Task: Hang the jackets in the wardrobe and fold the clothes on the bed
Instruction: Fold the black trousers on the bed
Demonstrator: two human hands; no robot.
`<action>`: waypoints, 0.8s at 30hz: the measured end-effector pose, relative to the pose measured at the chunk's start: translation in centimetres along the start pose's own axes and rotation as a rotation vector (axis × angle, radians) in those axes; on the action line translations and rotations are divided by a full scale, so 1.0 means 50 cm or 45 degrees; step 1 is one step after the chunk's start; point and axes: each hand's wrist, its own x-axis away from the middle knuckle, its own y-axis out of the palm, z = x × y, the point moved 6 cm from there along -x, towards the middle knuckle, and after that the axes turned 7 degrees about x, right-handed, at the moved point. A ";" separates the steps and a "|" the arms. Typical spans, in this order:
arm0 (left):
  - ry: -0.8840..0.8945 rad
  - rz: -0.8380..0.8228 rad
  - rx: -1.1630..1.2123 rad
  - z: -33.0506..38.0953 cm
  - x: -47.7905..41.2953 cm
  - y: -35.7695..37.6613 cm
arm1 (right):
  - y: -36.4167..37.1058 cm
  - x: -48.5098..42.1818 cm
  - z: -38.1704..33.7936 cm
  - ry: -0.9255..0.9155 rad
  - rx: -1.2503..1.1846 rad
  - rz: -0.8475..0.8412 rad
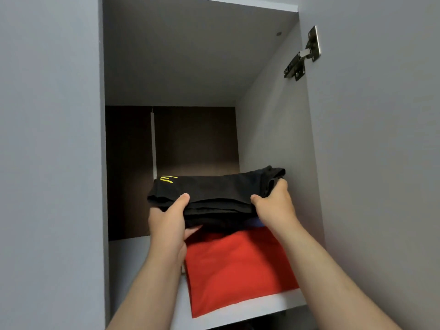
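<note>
From the head camera, looking up into an open wardrobe compartment (pixel 181 67), both bare arms reach forward to a folded stack of black clothes (pixel 214 194). The left hand (pixel 166 225) grips the stack's near left corner, with the thumb pressed on top and the fingers curled underneath. The right hand (pixel 273 206) grips the right end, its thumb lying on the top fold near the front edge and its fingers wrapped round the side of the bundle. A few short yellow stripes (pixel 167 179) mark the top of the black stack near its far left corner. The stack sits over the back part of a flat folded red garment (pixel 238 270), which lies on the white shelf (pixel 266 303) and reaches to its front edge. Whether the black stack already rests on the red garment or is held just above it cannot be told. A sliver of blue cloth (pixel 256 222) shows between the black stack and the red garment, just beside the right wrist. Behind the clothes is the dark brown back panel (pixel 195 139). High on the right, a metal hinge (pixel 302 53) joins the compartment wall to the open grey door (pixel 381 139).
</note>
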 end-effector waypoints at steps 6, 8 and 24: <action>-0.215 0.081 -0.073 -0.091 -0.116 0.033 | 0.060 -0.086 0.064 0.196 -0.075 -0.020; -0.271 0.122 -0.145 -0.131 -0.137 0.006 | 0.097 -0.081 0.116 0.284 0.016 -0.096; -0.153 0.316 -0.647 -0.148 -0.161 -0.024 | 0.208 -0.101 0.078 -0.237 1.110 -0.527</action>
